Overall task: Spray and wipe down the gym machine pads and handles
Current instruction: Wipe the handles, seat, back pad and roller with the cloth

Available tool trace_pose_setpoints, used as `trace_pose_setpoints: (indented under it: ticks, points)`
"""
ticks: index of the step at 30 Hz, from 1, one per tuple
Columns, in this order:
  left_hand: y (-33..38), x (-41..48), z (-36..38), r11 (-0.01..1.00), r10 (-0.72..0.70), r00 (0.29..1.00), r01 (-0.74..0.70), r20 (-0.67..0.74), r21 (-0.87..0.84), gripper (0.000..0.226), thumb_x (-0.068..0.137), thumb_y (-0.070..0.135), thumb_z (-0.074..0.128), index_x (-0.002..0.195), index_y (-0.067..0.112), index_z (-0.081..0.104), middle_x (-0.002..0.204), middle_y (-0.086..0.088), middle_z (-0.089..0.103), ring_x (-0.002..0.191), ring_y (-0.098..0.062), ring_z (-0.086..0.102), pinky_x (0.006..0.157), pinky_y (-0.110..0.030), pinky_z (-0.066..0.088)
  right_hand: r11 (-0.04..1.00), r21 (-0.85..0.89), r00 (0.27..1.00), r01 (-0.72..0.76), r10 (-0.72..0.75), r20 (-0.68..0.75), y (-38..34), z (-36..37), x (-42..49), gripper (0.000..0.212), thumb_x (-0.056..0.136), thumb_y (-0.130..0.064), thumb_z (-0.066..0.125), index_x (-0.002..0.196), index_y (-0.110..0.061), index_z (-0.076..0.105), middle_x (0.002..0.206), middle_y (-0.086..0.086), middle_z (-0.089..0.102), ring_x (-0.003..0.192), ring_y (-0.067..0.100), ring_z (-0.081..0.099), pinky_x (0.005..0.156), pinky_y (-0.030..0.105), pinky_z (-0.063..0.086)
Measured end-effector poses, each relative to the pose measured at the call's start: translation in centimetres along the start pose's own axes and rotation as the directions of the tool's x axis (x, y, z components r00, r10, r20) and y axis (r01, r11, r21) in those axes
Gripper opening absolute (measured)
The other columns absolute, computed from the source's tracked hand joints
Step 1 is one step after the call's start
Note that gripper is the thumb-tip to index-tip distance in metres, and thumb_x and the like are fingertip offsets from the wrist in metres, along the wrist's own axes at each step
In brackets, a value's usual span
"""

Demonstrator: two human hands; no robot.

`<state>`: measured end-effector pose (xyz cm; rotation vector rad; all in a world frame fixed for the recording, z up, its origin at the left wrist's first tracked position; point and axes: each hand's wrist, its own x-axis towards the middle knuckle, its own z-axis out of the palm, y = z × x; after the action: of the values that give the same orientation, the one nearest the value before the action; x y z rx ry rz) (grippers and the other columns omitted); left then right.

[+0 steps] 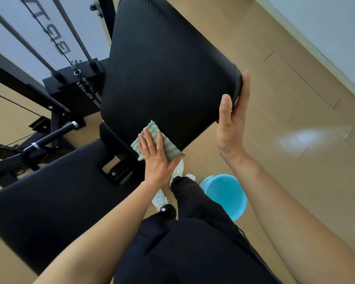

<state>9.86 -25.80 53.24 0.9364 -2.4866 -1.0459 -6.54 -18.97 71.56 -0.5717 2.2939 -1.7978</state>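
A large black ribbed back pad (164, 64) of the gym machine tilts up in the middle of the view. My left hand (157, 158) lies flat with straight fingers on a green and white cloth (168, 144), pressing it against the pad's lower edge. My right hand (232, 117) holds the pad's right corner, thumb on the front and fingers behind the edge. Below lies the black seat pad (49, 193). A black handle (53, 135) with chrome rings sticks out at the left.
A light blue bucket (228, 193) stands on the wooden floor beside my feet in white shoes (177, 170). The weight stack (78, 89), guide rods and cable rise at the upper left. A pale wall (326, 27) runs along the upper right.
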Motion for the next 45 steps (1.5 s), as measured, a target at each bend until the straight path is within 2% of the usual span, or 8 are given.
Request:
trace_pose_setpoints:
  ticks: [7,15,24,30,34,38,41,45]
  points:
    - [1.2,0.4,-3.9,0.958,-0.216,0.975,0.223,0.057,-0.182,0.083,0.095,0.063,0.051,0.163,0.044,0.007,0.172,0.005,-0.016,0.157,-0.028,-0.011,0.126,-0.059,0.013,0.920,0.001,0.919,-0.392,0.392,-0.029,1.9,1.9,-6.1,0.081,0.097,-0.031,0.072,0.159,-0.021,0.022,0.137,0.002,0.050,0.118,0.015,0.061,0.082,0.014,0.053]
    - [1.7,1.0,-5.4,0.778,-0.410,0.909,0.393,0.078,-0.489,0.089,0.085,0.035,0.081,0.156,0.046,0.028,0.138,-0.002,0.028,0.129,-0.024,0.045,0.113,-0.047,0.047,0.473,-0.100,0.420,-0.875,0.847,0.325,6.4,6.0,-13.7,0.023,0.099,-0.038,0.067,0.103,-0.016,0.071,0.106,0.014,0.073,0.093,0.019,0.064,0.088,0.038,0.056]
    - [1.1,1.3,-5.0,0.634,-0.565,0.813,0.538,0.142,-0.556,0.091,0.087,0.049,0.073,0.161,0.047,0.019,0.158,-0.001,0.020,0.148,-0.025,0.029,0.122,-0.051,0.036,0.409,0.031,0.405,-0.912,0.885,0.230,6.3,8.1,-12.3,0.040,0.103,-0.049,0.055,0.111,-0.012,0.070,0.113,0.009,0.075,0.103,0.017,0.073,0.097,0.034,0.058]
    - [2.7,1.8,-6.0,0.704,-0.475,0.874,0.446,0.100,-0.553,0.091,0.081,0.060,0.073,0.158,0.051,0.026,0.163,0.001,0.016,0.152,-0.025,0.019,0.124,-0.050,0.030,0.737,-0.041,0.712,-0.675,0.665,0.225,3.8,7.5,-11.6,0.020,0.106,-0.028,0.056,0.102,-0.026,0.075,0.104,-0.005,0.079,0.105,0.007,0.073,0.103,0.037,0.056]
    - [4.1,4.2,-8.0,0.746,-0.373,0.927,0.320,0.032,-0.584,0.071,0.088,0.056,0.067,0.153,0.052,0.039,0.158,-0.002,0.026,0.150,-0.020,0.024,0.122,-0.041,0.030,0.882,-0.041,0.860,-0.469,0.467,0.205,2.2,6.8,-10.2,0.034,0.103,-0.012,0.059,0.136,-0.017,0.066,0.123,-0.006,0.074,0.118,0.004,0.067,0.106,0.033,0.054]
    - [3.3,5.8,-9.1,0.779,-0.247,0.967,0.163,-0.058,-0.606,0.057,0.097,0.035,0.055,0.152,0.044,0.045,0.158,-0.004,0.033,0.150,-0.017,0.030,0.123,-0.046,0.034,0.967,-0.252,0.962,0.018,0.052,0.268,0.6,6.1,-8.5,0.056,0.095,-0.002,0.061,0.149,-0.015,0.052,0.136,0.002,0.063,0.127,0.009,0.059,0.109,0.025,0.048]
    - [2.3,5.1,-8.7,0.835,-0.160,0.976,0.053,-0.149,-0.547,0.056,0.098,0.019,0.057,0.153,0.024,0.047,0.163,-0.001,0.032,0.151,-0.018,0.032,0.120,-0.043,0.039,0.693,-0.413,0.786,0.591,-0.380,0.487,1.5,6.5,-6.6,0.044,0.091,0.000,0.064,0.134,-0.003,0.066,0.141,0.015,0.059,0.137,0.027,0.051,0.118,0.038,0.040]
    - [0.5,3.7,-6.8,0.936,-0.166,0.983,0.131,-0.081,-0.328,0.069,0.097,0.012,0.066,0.159,0.027,0.038,0.170,-0.001,0.021,0.153,-0.027,0.022,0.123,-0.038,0.023,0.284,-0.465,0.539,0.838,-0.302,0.786,3.8,7.5,-4.4,0.050,0.098,-0.009,0.058,0.148,-0.003,0.053,0.160,0.017,0.042,0.154,0.032,0.029,0.127,0.045,0.023]
